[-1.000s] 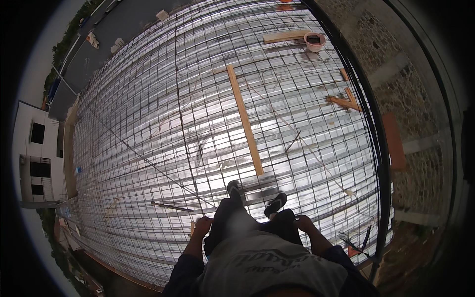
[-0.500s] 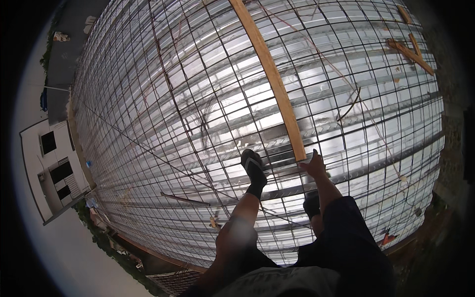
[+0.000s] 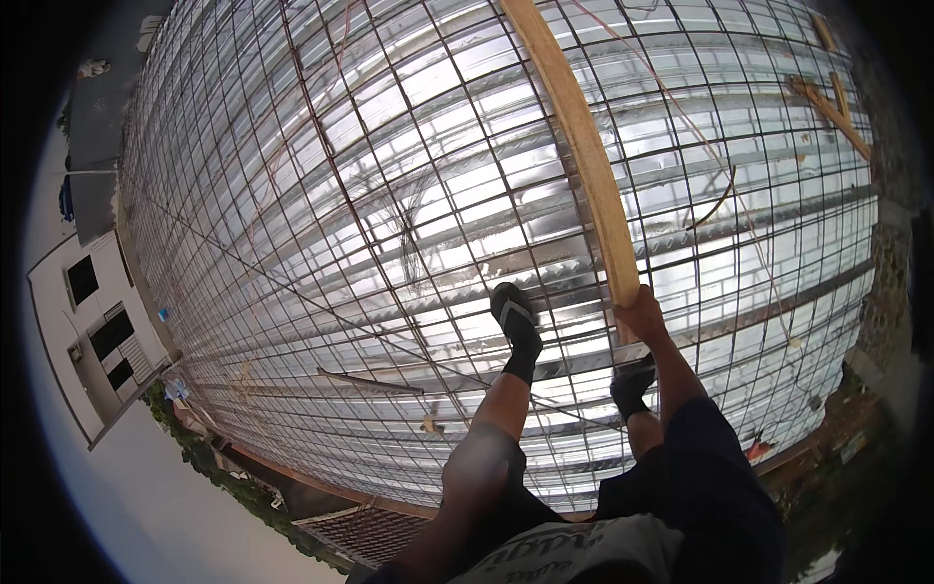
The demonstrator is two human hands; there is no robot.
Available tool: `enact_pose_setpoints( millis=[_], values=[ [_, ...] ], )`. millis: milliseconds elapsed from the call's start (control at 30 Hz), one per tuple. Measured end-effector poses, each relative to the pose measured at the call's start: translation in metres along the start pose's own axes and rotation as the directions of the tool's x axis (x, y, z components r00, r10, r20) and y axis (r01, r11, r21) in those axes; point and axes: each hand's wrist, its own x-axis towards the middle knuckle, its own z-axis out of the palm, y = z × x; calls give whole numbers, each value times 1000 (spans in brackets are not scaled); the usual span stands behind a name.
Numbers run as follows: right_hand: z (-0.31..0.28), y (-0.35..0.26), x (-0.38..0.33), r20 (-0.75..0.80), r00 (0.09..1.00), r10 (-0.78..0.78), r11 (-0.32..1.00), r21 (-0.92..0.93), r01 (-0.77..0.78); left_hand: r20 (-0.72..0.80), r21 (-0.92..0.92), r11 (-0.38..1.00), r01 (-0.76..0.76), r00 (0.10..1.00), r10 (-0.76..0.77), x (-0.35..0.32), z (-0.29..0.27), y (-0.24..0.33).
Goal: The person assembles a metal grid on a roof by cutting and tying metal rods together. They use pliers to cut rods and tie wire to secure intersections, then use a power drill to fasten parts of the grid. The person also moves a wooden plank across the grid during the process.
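A long timber plank (image 3: 587, 146) lies over the steel mesh, running from the far edge toward me. My right hand (image 3: 640, 317) is closed around its near end, beside my right foot (image 3: 634, 384). My left forearm (image 3: 433, 537) comes down by my left knee. The left hand blends into the knee and its fingers cannot be made out. My left foot (image 3: 514, 311), in a dark sock and strapped sandal, stands on the mesh left of the plank.
Rebar mesh (image 3: 321, 224) spreads over shiny ribbed metal decking. A loose bar (image 3: 370, 383) lies to the left, and a short curved rod (image 3: 715, 200) to the right. Wood scraps (image 3: 832, 117) sit at the far right. A white building (image 3: 92, 336) stands beyond the left edge.
My right hand has gone from open beside the plank's near end to closed around it. The view has shifted slightly, so the plank and feet appear further right.
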Motion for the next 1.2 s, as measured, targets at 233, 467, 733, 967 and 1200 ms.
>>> enact_pose_setpoints(
  millis=[233,467,733,967,1200],
  values=[
    [-204,-151,-198,133,989,-69,780,625,-30,92,-151,988,-24,995,38,-21,-61,-11],
    [-348,-319,-280,372,915,-157,603,770,-209,-69,-209,963,-171,985,160,-12,-210,-23],
    [-423,-382,-259,410,895,-177,604,763,-230,-365,-185,972,-145,929,69,9,-308,-84],
    [-533,-505,-265,409,900,-148,651,726,-223,-78,25,992,-123,989,125,-34,-334,-26],
    [-614,-541,-298,347,931,-115,794,595,-124,-180,-96,971,-217,964,198,114,-439,35]
  ],
)
